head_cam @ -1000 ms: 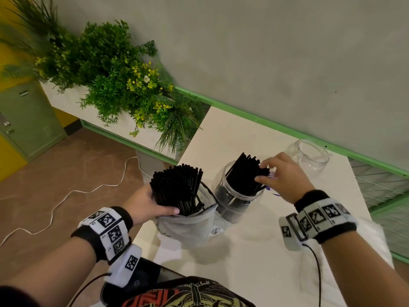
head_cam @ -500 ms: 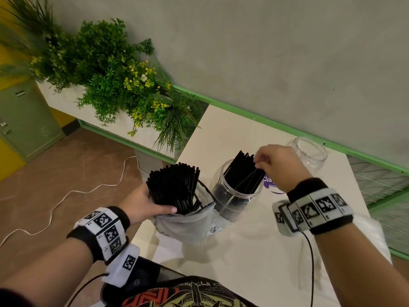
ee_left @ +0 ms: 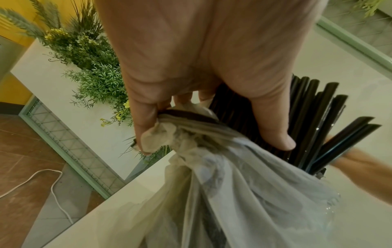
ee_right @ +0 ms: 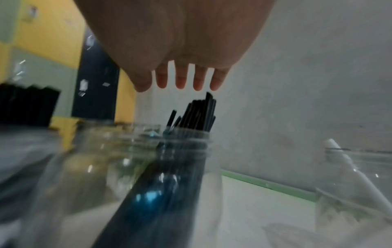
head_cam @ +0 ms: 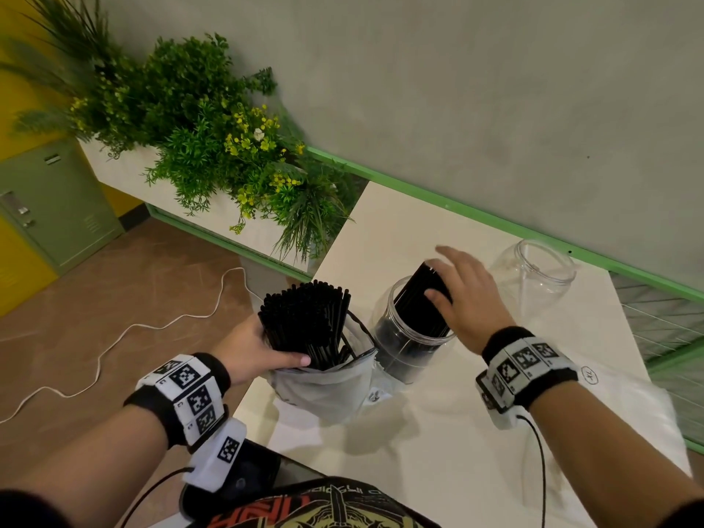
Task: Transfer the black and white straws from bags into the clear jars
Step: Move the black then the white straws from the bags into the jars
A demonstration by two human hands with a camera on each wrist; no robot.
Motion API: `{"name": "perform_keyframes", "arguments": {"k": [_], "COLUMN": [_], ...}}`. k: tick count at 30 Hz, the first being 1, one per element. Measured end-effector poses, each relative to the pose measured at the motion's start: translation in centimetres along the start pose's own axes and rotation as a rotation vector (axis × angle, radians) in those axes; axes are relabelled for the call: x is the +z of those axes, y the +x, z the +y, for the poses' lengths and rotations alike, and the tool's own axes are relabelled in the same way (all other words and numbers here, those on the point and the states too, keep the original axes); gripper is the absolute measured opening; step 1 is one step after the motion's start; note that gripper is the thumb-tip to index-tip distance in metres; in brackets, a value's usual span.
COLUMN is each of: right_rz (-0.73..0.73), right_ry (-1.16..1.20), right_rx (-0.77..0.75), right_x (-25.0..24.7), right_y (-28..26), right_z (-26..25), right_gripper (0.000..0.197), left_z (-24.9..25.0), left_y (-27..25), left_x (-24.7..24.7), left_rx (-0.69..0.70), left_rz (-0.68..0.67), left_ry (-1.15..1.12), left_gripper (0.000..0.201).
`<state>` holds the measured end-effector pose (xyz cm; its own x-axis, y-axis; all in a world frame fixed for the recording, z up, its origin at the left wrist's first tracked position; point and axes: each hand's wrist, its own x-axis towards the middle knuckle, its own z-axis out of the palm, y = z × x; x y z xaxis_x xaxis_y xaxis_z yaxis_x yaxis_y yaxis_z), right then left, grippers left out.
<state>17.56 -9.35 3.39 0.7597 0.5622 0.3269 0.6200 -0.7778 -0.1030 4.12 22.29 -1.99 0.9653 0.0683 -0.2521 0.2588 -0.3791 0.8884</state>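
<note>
Done: some black straws (head_cam: 419, 299) stand in the jar (head_cam: 411, 348) under the right hand (head_cam: 468, 299), fingers spread, empty.
Left: the left hand (head_cam: 251, 352) grips the bag (head_cam: 324, 386), many straws inside.

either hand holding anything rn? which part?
Left hand grips the bag at its bunched rim, thumb against the black straws in it. Right hand holds nothing, fingers straight above the straws in the jar.

L wristband (head_cam: 183, 398): blk, white tag blocks; R wristband (head_cam: 527, 369): same, blk cable
</note>
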Motion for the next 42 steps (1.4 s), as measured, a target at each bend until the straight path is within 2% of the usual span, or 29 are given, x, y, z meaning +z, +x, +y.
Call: {"name": "perform_keyframes", "arguments": {"k": [2,3,5,8,10,12,14,18,21,23,27,30,33,37,40,42], "right_rz": [-0.137,-0.162,-0.122,-0.082,-0.145,-0.223,-0.259,-0.024,0.076,0.087,0.031,0.019,0.078,0.138,0.028,-0.082], "right_ry": [-0.12,-0.125,-0.028,0.096,0.082,0.036,0.038,0.127,0.202,0.223,0.151,0.113,0.128,0.379,0.505,0.534], "right_rx": [-0.068,-0.053,0.005,0.006,-0.052,-0.088,-0.058,0.003,0.09,0.126,0.088,0.094,0.108,0.105,-0.028,-0.064], "right_x": [1.0,1.3,1.4,1.4,1.3,1.7,2.2,3.7,3.8,3.6,3.7,3.1,1.3,-1.1,-0.4,1.0], "right_y": [-0.7,-0.8,-0.7,0.1,1.0,1.9,2.6,2.7,2.9,3.2,2.8,2.5,2.4,0.4,-2.3,-3.3], "right_z": [0.7,1.2,1.8,2.1,1.8,1.6,1.3,0.9,0.7,0.9,1.6,1.5,0.1,-4.9,-9.2,-11.2], "right_gripper": [0.049,0.052,0.06,0.052,0.053,0.057,0.048,0.018,0.014,0.014,0.02,0.03,0.043,0.053,0.051,0.053], "left_z": [0.1,0.1,0.0,0.0,0.1,0.2,0.0,0.1,0.3,0.2,0.4,0.4,0.6,1.0,1.3,1.4], "left_y": [0.1,0.1,0.1,0.3,0.3,0.2,0.3,0.3,0.1,0.2,0.1,0.0,0.0,-0.2,-0.3,-0.4], "left_x": [0.0,0.0,-0.1,-0.1,-0.1,0.0,-0.1,-0.2,-0.4,-0.4,-0.5,-0.5,-0.4,-0.3,-0.2,-0.2], "left_rx": [-0.008,-0.011,-0.013,-0.012,-0.009,-0.002,0.003,0.016,0.007,-0.001,0.001,-0.003,-0.008,-0.011,0.009,0.017], "left_rz": [-0.011,-0.014,-0.015,-0.01,-0.001,0.004,0.01,0.017,0.008,0.008,0.007,0.005,0.001,-0.004,0.002,-0.002], "left_ry": [0.01,0.014,0.022,0.02,0.01,0.01,0.007,-0.002,-0.004,-0.009,-0.011,0.007,0.005,-0.006,-0.014,-0.019], "left_gripper": [0.095,0.094,0.096,0.089,0.077,0.074,0.073,0.068,0.077,0.086,0.091,0.088,0.089,0.076,0.065,0.06]}}
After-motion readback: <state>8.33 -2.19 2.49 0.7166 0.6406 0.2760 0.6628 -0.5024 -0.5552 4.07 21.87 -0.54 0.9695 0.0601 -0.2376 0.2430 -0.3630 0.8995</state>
